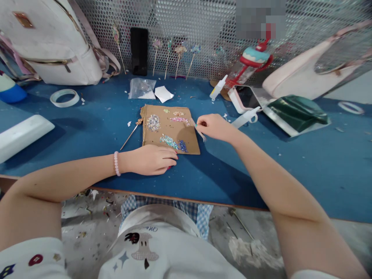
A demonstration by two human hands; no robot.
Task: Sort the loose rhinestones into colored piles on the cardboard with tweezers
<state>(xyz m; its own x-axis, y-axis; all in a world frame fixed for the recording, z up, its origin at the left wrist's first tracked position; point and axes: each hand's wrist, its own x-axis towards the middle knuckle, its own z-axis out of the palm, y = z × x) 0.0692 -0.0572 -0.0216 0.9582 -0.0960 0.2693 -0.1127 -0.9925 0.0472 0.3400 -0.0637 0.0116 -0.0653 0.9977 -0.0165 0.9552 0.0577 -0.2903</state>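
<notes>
A brown cardboard square [171,126] lies on the blue table, bearing small piles of beads: clear ones [153,122], pink ones [179,119], turquoise ones [168,141] and dark blue ones [182,145]. My left hand [152,159] rests flat on the card's near edge, fingers stretched out and holding nothing. Over the right edge, the fingers of my right hand [213,127] are pinched together. What they hold is too small to make out; a thin pale strip [200,133] shows just below them. Against the card's left side leans a gold-coloured stick with an ornamented head [130,133].
Behind the card are a plastic bag [142,88], white paper [164,94] and several decorated sticks standing by a black phone [139,51]. A tape roll [64,98] lies left. Glue bottles [218,88], a white device [244,99] and a green packet [296,114] lie right.
</notes>
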